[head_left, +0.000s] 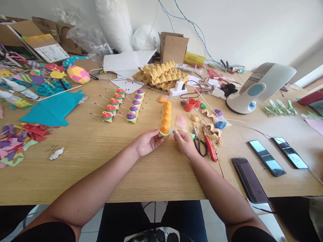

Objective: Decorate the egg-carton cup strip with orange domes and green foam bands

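Observation:
An orange egg-carton strip (pixel 166 114) stands on the table in front of me, with a thin green band around its near cup. My left hand (pixel 148 143) grips that near cup between thumb and fingers. In my right hand (pixel 185 143) is a slim modelling tool (pixel 192 136); its blue tip sits close to the green band, and its green end sticks out behind the hand. Whether the tip touches the cup I cannot tell. To the left stand two finished-looking carton caterpillars, one red and green (pixel 111 108), one purple (pixel 133 108), with pins sticking out.
Black scissors (pixel 200 143) and a red-handled cutter (pixel 210 148) lie right of my right hand, near carton scraps (pixel 213 131) and a red cup (pixel 189 105). Three phones, one nearest (pixel 249 179), lie at right, before a white fan (pixel 257 87). Egg trays (pixel 158 75) are stacked behind.

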A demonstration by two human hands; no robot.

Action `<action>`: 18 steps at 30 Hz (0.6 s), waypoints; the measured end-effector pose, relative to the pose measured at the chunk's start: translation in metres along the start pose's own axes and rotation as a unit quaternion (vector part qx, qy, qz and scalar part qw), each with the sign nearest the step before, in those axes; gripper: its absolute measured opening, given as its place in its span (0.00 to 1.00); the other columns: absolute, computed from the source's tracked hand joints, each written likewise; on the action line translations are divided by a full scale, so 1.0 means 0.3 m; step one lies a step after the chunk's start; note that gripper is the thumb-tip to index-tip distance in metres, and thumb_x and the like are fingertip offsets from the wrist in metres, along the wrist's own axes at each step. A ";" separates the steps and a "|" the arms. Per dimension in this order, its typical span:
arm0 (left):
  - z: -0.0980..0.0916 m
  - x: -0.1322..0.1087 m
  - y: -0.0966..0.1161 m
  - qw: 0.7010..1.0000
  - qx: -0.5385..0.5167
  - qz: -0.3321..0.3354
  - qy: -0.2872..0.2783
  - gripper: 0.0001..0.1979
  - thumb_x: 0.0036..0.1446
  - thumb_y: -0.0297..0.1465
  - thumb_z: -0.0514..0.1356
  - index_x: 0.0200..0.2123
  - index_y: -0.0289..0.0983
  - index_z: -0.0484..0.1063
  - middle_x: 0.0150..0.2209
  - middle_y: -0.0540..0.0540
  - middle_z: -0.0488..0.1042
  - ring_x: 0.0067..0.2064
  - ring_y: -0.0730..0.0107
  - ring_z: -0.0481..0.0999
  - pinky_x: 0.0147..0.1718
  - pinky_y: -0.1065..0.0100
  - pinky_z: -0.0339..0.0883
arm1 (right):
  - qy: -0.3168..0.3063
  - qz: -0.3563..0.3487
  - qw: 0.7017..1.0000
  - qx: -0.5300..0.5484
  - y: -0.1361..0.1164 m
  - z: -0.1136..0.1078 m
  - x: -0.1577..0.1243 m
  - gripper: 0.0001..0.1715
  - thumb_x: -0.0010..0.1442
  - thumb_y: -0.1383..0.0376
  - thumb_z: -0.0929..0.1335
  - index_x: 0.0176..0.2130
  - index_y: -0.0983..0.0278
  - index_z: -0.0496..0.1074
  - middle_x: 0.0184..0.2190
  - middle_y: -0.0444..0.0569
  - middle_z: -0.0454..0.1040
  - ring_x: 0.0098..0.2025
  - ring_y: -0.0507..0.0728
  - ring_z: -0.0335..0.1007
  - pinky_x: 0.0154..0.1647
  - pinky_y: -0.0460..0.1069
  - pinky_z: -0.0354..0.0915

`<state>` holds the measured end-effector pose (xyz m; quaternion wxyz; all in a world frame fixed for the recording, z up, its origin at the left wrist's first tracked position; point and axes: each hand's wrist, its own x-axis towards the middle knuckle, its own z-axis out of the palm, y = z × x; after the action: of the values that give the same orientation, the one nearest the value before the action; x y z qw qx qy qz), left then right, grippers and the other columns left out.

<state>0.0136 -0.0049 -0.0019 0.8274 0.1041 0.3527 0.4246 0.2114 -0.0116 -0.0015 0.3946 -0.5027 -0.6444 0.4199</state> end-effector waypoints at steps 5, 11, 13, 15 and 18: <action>0.004 -0.009 0.010 1.000 -0.005 -0.014 -0.021 0.12 0.71 0.27 0.53 0.42 0.29 0.76 0.35 0.40 0.82 0.31 0.69 0.83 0.32 0.71 0.81 | 0.002 -0.002 1.000 -0.002 0.000 0.000 0.001 0.35 0.63 0.36 0.60 0.22 0.60 0.56 0.21 0.41 0.53 0.26 0.51 0.49 0.29 0.49 0.49; 0.003 -0.004 0.012 1.000 -0.017 -0.021 -0.017 0.13 0.71 0.26 0.50 0.42 0.30 0.76 0.33 0.42 0.82 0.29 0.70 0.83 0.30 0.72 0.80 | -0.016 -0.009 1.000 -0.015 -0.007 -0.007 -0.003 0.37 0.63 0.34 0.59 0.23 0.60 0.56 0.22 0.41 0.54 0.26 0.51 0.50 0.29 0.49 0.51; 0.002 -0.001 0.011 0.999 -0.020 -0.023 -0.017 0.14 0.72 0.26 0.50 0.43 0.30 0.75 0.32 0.42 0.82 0.29 0.70 0.83 0.30 0.72 0.81 | -0.029 -0.016 0.999 -0.023 -0.007 -0.008 -0.004 0.37 0.63 0.33 0.59 0.23 0.60 0.56 0.22 0.41 0.55 0.26 0.51 0.51 0.29 0.49 0.51; 0.002 -0.001 0.011 0.999 -0.024 -0.025 -0.018 0.14 0.72 0.26 0.50 0.43 0.30 0.75 0.33 0.41 0.82 0.30 0.69 0.84 0.31 0.71 0.81 | -0.049 -0.023 0.998 -0.032 -0.003 -0.006 -0.005 0.37 0.63 0.33 0.59 0.23 0.60 0.56 0.21 0.41 0.55 0.26 0.51 0.51 0.29 0.48 0.51; 0.005 -0.003 0.012 0.999 -0.027 -0.027 -0.017 0.14 0.72 0.26 0.49 0.43 0.30 0.76 0.32 0.41 0.82 0.30 0.69 0.84 0.31 0.72 0.81 | -0.075 -0.032 0.995 -0.055 0.007 0.000 -0.005 0.37 0.64 0.35 0.59 0.22 0.61 0.57 0.21 0.40 0.54 0.25 0.50 0.50 0.28 0.48 0.50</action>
<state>0.0119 -0.0032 0.0014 0.8467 0.0793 0.3298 0.4098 0.2123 -0.0127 -0.0036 0.3300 -0.4696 -0.7100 0.4081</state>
